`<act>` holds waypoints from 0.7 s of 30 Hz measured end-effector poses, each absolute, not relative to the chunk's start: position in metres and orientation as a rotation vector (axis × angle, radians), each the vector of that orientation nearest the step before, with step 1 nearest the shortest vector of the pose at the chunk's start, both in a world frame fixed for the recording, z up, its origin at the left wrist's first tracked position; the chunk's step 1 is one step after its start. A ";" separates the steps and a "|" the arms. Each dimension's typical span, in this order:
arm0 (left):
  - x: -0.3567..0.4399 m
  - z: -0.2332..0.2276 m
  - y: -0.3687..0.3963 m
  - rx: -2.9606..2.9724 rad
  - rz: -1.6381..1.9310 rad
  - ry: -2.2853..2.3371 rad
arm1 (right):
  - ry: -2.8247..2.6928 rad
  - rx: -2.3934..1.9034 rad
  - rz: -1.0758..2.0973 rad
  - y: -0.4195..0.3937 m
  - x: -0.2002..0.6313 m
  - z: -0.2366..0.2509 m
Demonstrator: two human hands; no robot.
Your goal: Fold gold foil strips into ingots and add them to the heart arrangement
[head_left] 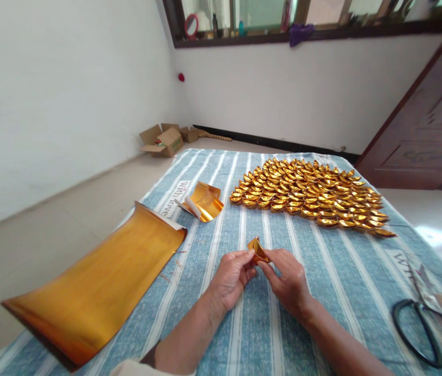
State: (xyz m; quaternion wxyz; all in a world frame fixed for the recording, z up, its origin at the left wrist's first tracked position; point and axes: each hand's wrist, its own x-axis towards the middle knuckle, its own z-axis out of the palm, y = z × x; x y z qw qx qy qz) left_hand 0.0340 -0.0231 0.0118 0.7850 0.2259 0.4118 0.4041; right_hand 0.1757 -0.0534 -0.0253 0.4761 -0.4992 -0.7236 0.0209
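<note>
Both my hands meet over the striped blue cloth (322, 282) and pinch one small folded piece of gold foil paper (257, 248). My left hand (230, 277) grips its left side with thumb and fingers. My right hand (288, 280) holds its right side, fingertips closed on the fold. The piece is partly folded, with a pointed corner sticking up. Beyond my hands lies a large patch of several finished gold paper ingots (310, 194) laid in close rows.
A long curled sheet of gold foil (99, 284) lies at the left and hangs over the cloth's edge. A small stack of cut gold squares (204, 201) sits ahead left. Black-handled scissors (424, 324) lie at the right edge. Open cardboard boxes (164, 140) stand on the floor by the wall.
</note>
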 end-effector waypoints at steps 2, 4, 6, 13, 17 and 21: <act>0.034 0.012 -0.024 0.488 0.869 0.890 | -1.776 -1.217 0.034 -0.053 0.176 -0.025; 0.034 0.011 -0.024 0.492 0.863 0.890 | -1.781 -1.213 0.018 -0.053 0.177 -0.026; 0.034 0.010 -0.024 0.496 0.860 0.892 | -1.780 -1.211 0.003 -0.053 0.176 -0.027; 0.036 0.009 -0.024 0.502 0.888 0.879 | -1.785 -1.209 -0.018 -0.053 0.174 -0.029; 0.036 0.010 -0.024 0.460 0.896 0.876 | -1.814 -1.207 -0.045 -0.054 0.174 -0.028; 0.035 0.009 -0.024 0.425 0.886 0.861 | -1.846 -1.200 -0.104 -0.055 0.175 -0.025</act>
